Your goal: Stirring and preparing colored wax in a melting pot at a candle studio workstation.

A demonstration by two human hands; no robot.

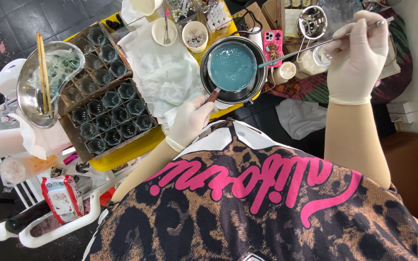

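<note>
Teal, creamy liquid fills a round metal pot [232, 67] seen from the head camera. The left hand [190, 121], in a white glove, has its fingers curled around the pot's handle just below the rim. The gloved right hand [356, 53] pinches a thin metal stirring rod [315, 45]; its long axis slants from upper right down-left, with the teal-coated tip at the pot's right rim. Left of the pot lies crumpled white cloth [163, 72].

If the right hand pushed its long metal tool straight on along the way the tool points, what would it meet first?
Most likely the blue liquid in the pot: the right hand aims the tool there, tip about at the rim. Depth is unclear.
</note>
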